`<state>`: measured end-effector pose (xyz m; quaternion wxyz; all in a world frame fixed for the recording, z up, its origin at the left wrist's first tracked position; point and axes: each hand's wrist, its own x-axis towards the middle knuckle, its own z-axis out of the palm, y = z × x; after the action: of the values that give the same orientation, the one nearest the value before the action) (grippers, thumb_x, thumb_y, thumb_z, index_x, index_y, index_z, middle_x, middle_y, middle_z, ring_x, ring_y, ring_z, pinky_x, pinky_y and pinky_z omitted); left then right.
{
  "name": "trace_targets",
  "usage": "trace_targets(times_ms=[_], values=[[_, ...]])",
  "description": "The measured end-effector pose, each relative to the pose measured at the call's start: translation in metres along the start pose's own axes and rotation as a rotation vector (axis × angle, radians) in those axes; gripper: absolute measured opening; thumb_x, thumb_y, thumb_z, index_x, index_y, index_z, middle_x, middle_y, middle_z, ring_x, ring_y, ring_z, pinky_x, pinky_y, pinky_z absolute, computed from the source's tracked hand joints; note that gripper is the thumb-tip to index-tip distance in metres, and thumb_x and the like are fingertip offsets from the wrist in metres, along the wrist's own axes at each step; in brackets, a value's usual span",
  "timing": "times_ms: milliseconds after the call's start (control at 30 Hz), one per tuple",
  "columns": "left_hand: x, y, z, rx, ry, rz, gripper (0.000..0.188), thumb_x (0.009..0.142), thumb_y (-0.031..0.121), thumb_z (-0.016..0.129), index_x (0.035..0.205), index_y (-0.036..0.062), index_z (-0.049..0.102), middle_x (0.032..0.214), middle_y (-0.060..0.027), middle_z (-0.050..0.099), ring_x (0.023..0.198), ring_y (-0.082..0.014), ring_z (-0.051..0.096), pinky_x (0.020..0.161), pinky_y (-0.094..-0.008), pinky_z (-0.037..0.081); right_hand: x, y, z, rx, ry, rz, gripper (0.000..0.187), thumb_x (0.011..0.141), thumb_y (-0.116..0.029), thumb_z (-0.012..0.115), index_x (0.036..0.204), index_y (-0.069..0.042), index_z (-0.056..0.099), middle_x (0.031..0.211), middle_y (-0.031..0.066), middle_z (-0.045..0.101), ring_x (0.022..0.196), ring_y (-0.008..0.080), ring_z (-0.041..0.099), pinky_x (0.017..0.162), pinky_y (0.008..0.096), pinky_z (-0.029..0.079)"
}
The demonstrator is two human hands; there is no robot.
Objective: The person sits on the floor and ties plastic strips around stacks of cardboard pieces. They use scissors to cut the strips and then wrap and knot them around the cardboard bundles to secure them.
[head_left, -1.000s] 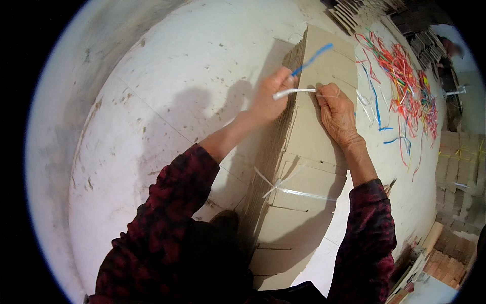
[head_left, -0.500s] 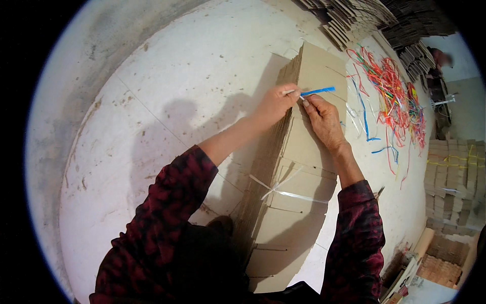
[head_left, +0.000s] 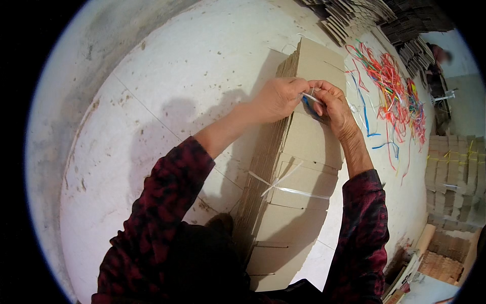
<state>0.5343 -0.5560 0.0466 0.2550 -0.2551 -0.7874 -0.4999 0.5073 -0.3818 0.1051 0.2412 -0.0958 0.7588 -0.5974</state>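
Note:
A long stack of flat cardboard sheets [head_left: 310, 139] stands in front of me, its layered edge facing left. Over its far part my left hand [head_left: 279, 99] pinches a white plastic strap [head_left: 312, 98]. Close beside it, my right hand [head_left: 335, 106] has thumb and fingers curled closed on the same strap, which loops between the two hands. A piece of blue strap [head_left: 305, 103] shows just under the fingers, partly hidden by them. Nearer to me, another white strap [head_left: 298, 193] crosses the stack and is tied in a knot near the left edge, with loose ends.
On the floor at right lies a tangle of red, green and other coloured straps [head_left: 392, 93], with a loose blue strap [head_left: 365, 116] nearer the stack. More cardboard piles [head_left: 349, 23] stand at the far right. A bundle with yellow straps [head_left: 453, 175] is at the right edge.
The blue strap end, earlier sticking out to the right, now lies bent under my fingers. My right hand has shifted slightly right and turned, and a white loop shows between the hands.

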Motion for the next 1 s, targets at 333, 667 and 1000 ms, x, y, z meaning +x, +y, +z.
trace_targets(times_ms=[333,667,1000], values=[[-0.008,-0.009,0.007,0.414,0.204,0.197,0.003,0.076,0.007,0.056,0.077,0.0091,0.054,0.069,-0.0078,0.050,0.062,-0.0265,0.056,0.054,-0.0389,0.048,-0.003,-0.004,-0.001,-0.076,-0.101,0.094,0.021,0.093,-0.022,0.051,0.095,-0.003,0.061,0.065,-0.0041,0.050,0.053,0.0049,0.040,0.048,0.0211,0.032],[-0.058,-0.011,0.012,-0.213,-0.026,-0.566,0.021,0.092,0.019,0.052,0.078,0.0045,0.053,0.073,-0.0099,0.056,0.061,-0.0230,0.051,0.055,-0.0394,0.041,0.000,0.002,-0.008,-0.378,0.226,-0.084,0.016,0.090,-0.017,0.057,0.080,-0.005,0.060,0.076,-0.0016,0.058,0.072,0.0055,0.047,0.068,0.0211,0.040],[-0.029,-0.024,0.008,-1.682,0.080,-0.692,0.017,0.097,0.018,0.047,0.092,0.0042,0.055,0.066,0.0001,0.049,0.050,-0.0072,0.040,0.045,-0.0201,0.030,0.014,-0.002,0.008,0.350,-0.089,-0.169,0.019,0.095,-0.017,0.052,0.078,-0.008,0.048,0.074,0.0044,0.057,0.071,0.0151,0.053,0.070,0.0267,0.043]])
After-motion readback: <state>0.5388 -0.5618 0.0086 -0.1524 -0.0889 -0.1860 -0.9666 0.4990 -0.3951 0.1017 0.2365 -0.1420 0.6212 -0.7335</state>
